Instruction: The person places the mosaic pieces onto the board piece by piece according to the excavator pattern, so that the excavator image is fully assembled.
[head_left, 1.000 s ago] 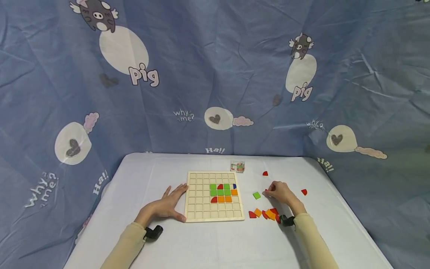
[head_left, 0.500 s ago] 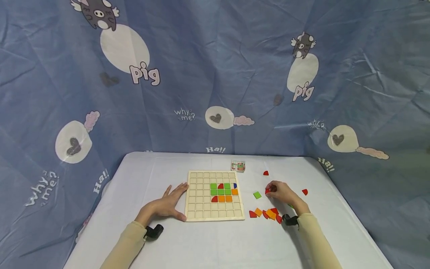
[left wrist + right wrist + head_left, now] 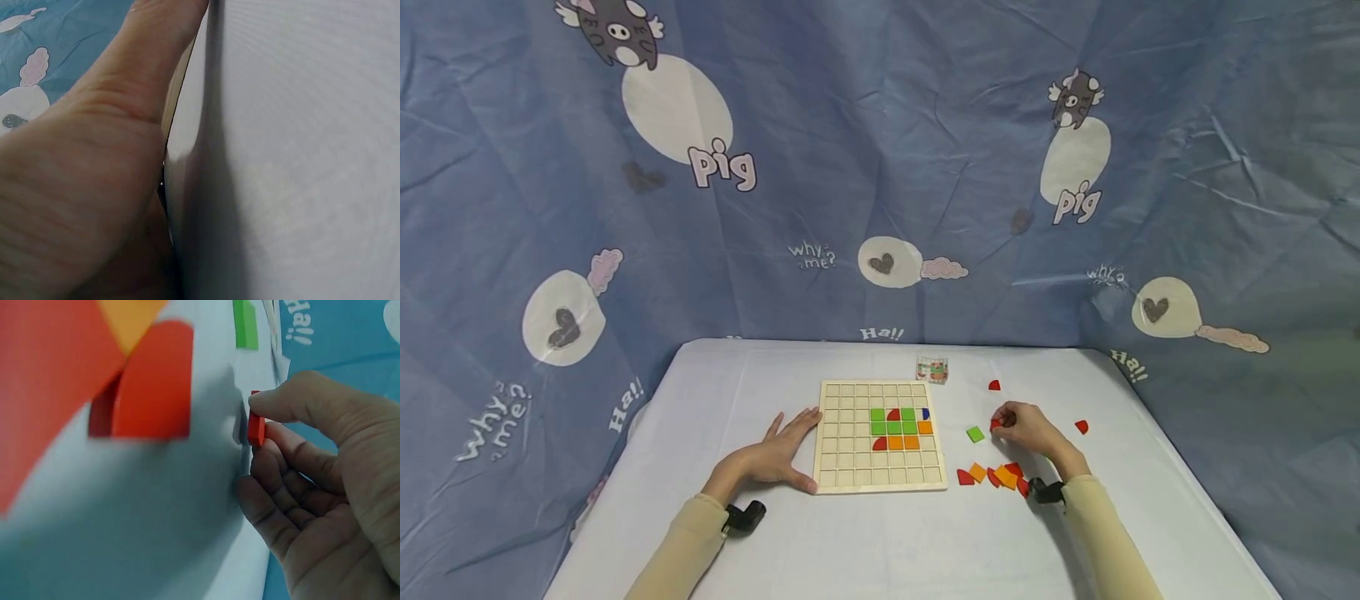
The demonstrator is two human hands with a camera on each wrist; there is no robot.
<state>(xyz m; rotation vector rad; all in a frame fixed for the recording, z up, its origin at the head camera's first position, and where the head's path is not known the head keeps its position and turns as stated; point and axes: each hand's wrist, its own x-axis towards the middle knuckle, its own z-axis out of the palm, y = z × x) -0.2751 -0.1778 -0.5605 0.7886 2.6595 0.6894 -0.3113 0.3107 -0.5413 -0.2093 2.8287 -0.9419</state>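
two hands [image 3: 772, 457] [image 3: 1030, 429], one board [image 3: 846, 460]

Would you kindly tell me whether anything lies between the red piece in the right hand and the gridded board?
Yes: one green square lies on the table between the red piece, pinched in the right hand, and the gridded board. It looks flat, so it would probably hardly obstruct.

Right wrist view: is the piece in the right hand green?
No: the right hand pinches a red piece, while a green tile lies apart from it.
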